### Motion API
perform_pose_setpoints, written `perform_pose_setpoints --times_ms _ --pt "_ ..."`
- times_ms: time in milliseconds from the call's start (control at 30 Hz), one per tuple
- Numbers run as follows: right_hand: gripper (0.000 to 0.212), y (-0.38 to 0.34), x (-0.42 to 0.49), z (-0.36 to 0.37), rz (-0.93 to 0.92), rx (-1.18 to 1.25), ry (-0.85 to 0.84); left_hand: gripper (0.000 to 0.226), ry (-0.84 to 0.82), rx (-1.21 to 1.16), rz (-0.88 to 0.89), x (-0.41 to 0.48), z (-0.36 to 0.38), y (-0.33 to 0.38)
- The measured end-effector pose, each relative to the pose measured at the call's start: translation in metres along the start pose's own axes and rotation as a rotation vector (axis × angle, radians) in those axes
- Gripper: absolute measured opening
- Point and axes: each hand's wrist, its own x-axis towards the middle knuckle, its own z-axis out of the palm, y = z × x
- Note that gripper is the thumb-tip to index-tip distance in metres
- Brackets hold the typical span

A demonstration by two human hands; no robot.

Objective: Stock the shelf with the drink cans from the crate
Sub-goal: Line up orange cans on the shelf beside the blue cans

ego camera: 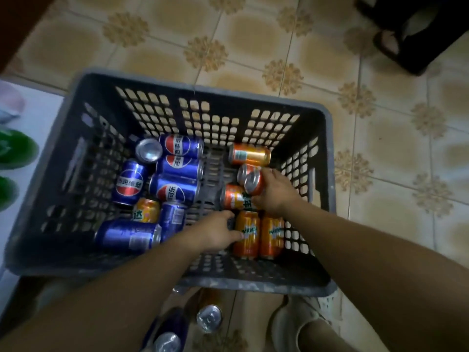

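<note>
A dark grey slatted crate point(327, 158) stands on the tiled floor below me. Several blue cola cans point(177, 189) lie in its left half and several orange soda cans point(250, 154) in its right half. My right hand point(275, 191) grips an orange can point(253, 182) by its side, near the crate's right wall. My left hand point(218, 231) reaches into the crate, and its fingers curl round another orange can point(247, 233) lying near the front wall, with one more orange can point(271, 235) beside it.
Two cans point(209, 317) stand on the floor in front of the crate, near my light shoe point(304, 323). A white surface point(38, 118) with green objects point(15, 148) lies to the left. A sandalled foot point(388, 43) and a dark object are at the top right.
</note>
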Motion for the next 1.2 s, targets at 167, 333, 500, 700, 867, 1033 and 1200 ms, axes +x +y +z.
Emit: perform_pose_setpoints --times_ms 167,333,500,700,867,1033,1200 --pt "0.085 -0.001 0.013 0.006 -0.026 -0.032 0.08 0.069 0.006 -0.053 -0.007 0.01 0.0 -0.01" --pt "0.075 -0.029 -0.048 -0.029 -0.093 0.628 0.067 0.071 0.164 -0.286 0.041 -0.036 -0.011 0.008" --pt "0.067 -0.083 -0.134 -0.073 -0.188 0.939 0.126 0.053 0.331 -0.5 0.198 -0.132 -0.029 0.028" --pt "0.044 -0.151 -0.258 -0.137 -0.324 1.139 0.163 0.045 0.548 -0.658 0.407 -0.277 -0.051 0.037" --pt "0.045 -0.192 -0.352 -0.171 -0.451 1.186 0.081 0.035 0.663 -0.809 0.574 -0.405 -0.066 0.038" --pt "0.054 -0.231 -0.444 -0.165 -0.703 1.026 -0.049 0.023 0.812 -0.941 0.739 -0.541 -0.075 0.029" --pt "0.071 -0.283 -0.534 -0.14 -0.984 0.776 -0.079 0.04 1.074 -0.872 0.814 -0.657 -0.053 0.006"
